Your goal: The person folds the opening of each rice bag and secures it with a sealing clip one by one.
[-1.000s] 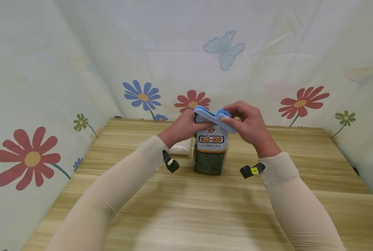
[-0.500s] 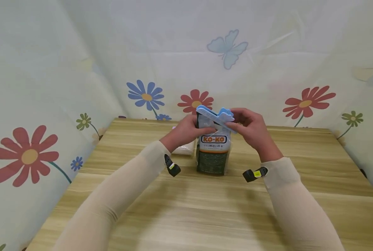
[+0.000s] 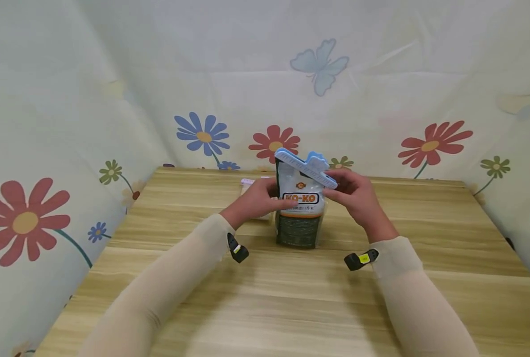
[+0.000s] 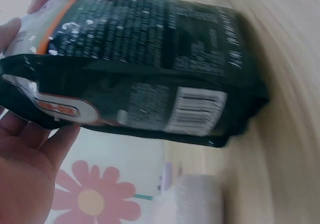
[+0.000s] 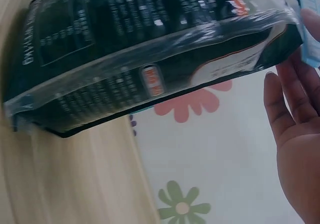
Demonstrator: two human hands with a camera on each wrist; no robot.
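A KO-KO rice bag (image 3: 298, 230), dark green below and silvery white above, stands upright on the table. Across its top slants a blue sealing clip (image 3: 304, 166), lower at the right end. My left hand (image 3: 257, 199) holds the bag's left side, thumb over the front, fingers partly hidden behind. At the upper right, just under the clip's low end, my right hand (image 3: 356, 201) holds the bag with its thumb in front and fingers behind. The right wrist view shows that thumb beside the clip (image 5: 311, 49); in the left wrist view the bag's barcode side (image 4: 140, 104) faces the camera.
A smaller whitish pack (image 3: 262, 216) with a lilac strip along its top lies behind my left hand, partly covered by it. The wooden table (image 3: 265, 302) ends at a flower-printed cloth (image 3: 358, 114) at the back and sides.
My right hand has moved down off the clip's scalloped handle to the bag's upper right corner. My left hand has slid lower along the bag. The clip stays on the bag's top.
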